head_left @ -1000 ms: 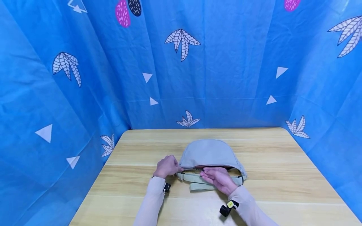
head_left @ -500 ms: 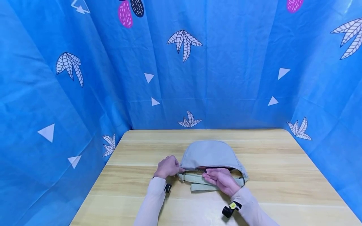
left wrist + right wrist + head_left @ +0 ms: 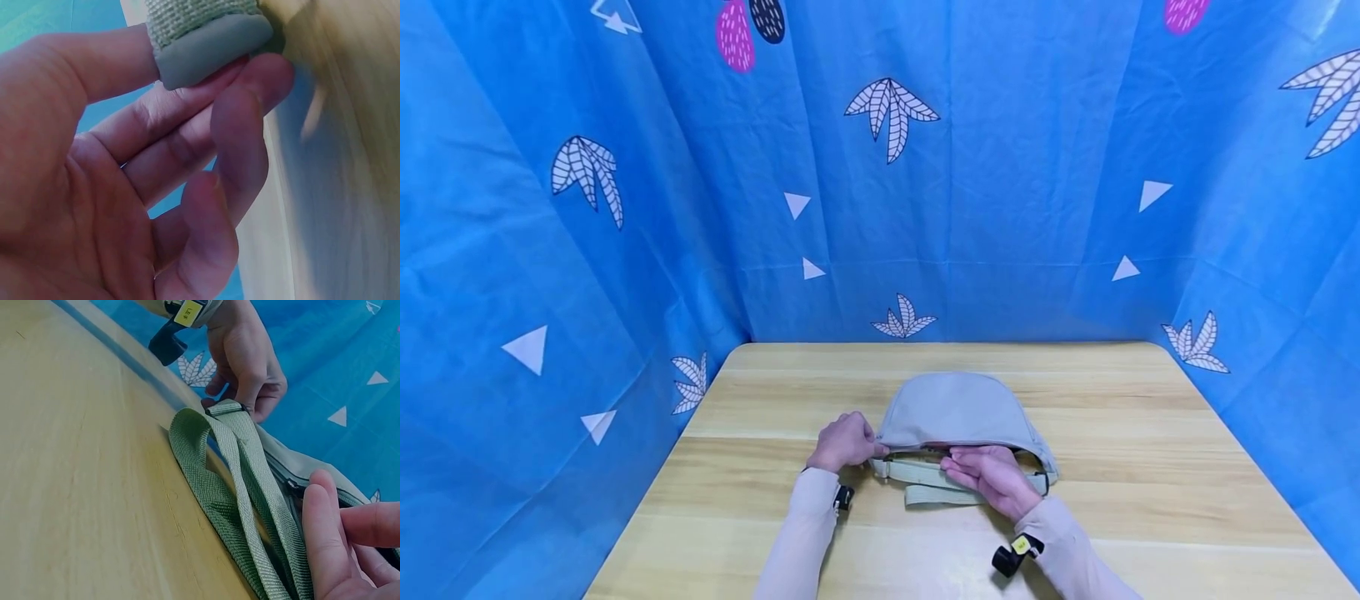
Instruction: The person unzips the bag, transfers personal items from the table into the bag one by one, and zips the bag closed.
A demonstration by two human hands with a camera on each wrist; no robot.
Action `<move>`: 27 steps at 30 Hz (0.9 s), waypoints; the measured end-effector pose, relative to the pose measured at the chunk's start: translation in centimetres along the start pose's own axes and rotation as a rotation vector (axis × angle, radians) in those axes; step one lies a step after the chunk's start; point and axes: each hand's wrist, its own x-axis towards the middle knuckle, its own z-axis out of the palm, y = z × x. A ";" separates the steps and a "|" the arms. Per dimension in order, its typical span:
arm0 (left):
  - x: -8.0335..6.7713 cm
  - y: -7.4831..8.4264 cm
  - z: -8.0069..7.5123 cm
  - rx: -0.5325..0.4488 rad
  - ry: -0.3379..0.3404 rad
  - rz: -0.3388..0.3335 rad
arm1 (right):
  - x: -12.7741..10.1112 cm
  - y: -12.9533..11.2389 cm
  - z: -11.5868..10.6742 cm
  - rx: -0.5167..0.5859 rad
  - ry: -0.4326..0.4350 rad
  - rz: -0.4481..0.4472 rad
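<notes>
Grey-green fabric waist bag (image 3: 958, 408) lying on wooden table (image 3: 1150, 467): left hand (image 3: 844, 442) pinching its corner, should be anchoring firmly; right hand (image 3: 992, 477), fingers relaxed, working along zipper opening (image 3: 294, 487), beside webbing strap (image 3: 231, 487).

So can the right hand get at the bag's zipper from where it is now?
Probably yes: the right hand lies over the strap, fingertips already at the zipper of the bag, nothing between.
</notes>
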 end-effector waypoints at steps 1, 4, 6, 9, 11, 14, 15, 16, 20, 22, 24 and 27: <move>0.0 0.0 0.0 -0.003 -0.005 0.005 | -0.1 0.0 -0.1 -0.002 -0.005 0.000; -0.1 -0.2 0.0 -0.013 -0.001 0.015 | -0.3 -0.3 -0.8 -0.002 -0.012 -0.005; -0.1 -0.6 -0.1 -0.019 0.009 0.008 | -0.6 -0.5 -1.4 0.004 0.002 -0.007; -0.1 -1.1 -0.4 -0.014 0.010 -0.020 | -0.9 -0.8 -2.2 0.016 0.015 0.008; -0.1 -1.3 -0.6 -0.005 0.009 -0.031 | -0.8 -1.0 -2.5 0.026 0.011 0.014; 0.0 -1.4 -0.8 0.002 0.003 -0.020 | -0.5 -1.2 -2.7 0.021 -0.007 0.012; 0.0 -1.4 -0.9 0.001 0.003 -0.015 | -0.4 -1.3 -2.7 0.017 -0.010 0.009; -0.1 -1.3 -1.0 0.000 -0.001 -0.011 | -0.4 -1.3 -2.8 0.008 -0.016 0.011; -0.3 -1.1 -1.0 0.005 -0.037 -0.004 | -0.1 -1.7 -3.2 -0.025 -0.055 0.017; -0.4 -1.0 -0.9 0.010 -0.043 -0.003 | 0.2 -1.9 -3.5 -0.031 -0.081 0.013; -0.4 -1.0 -0.8 0.011 -0.035 -0.009 | 0.7 -2.0 -3.8 -0.020 -0.090 0.008; -0.4 -1.1 -0.8 -0.007 -0.022 -0.021 | 1.0 -2.3 -4.0 -0.029 -0.102 0.013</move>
